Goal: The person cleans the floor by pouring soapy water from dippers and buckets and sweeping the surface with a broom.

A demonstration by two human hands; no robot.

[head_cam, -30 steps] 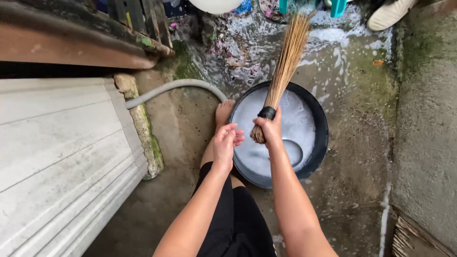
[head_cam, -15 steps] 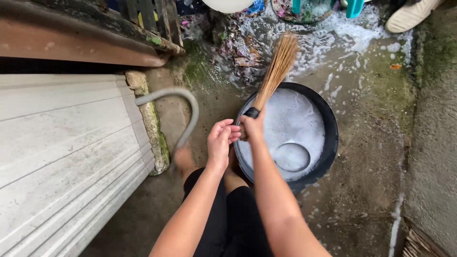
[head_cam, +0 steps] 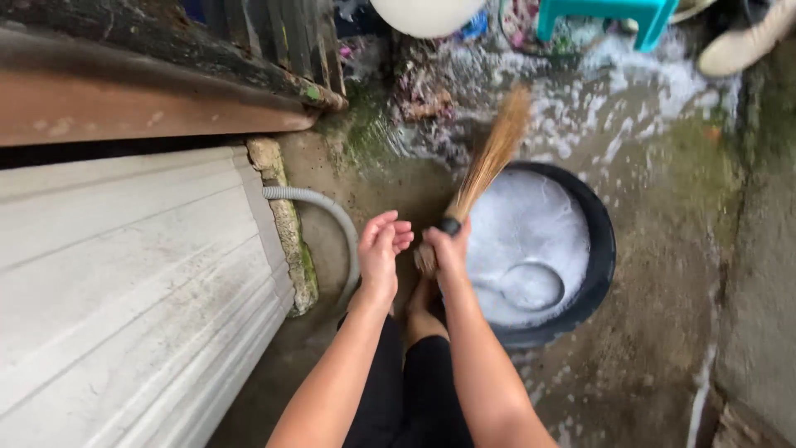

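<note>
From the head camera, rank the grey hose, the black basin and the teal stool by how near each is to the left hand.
1. Grey hose, just left of the left hand.
2. Black basin, to its right, past the right hand gripping the broom.
3. Teal stool, far up at the top edge.

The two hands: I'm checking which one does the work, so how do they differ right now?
The right hand is closed around the bound end of the broom; the left hand holds nothing, its fingers loosely spread. The right hand is at the rim of the black basin; the left hand is beside it over wet ground, near the grey hose. Both are bare.
</note>
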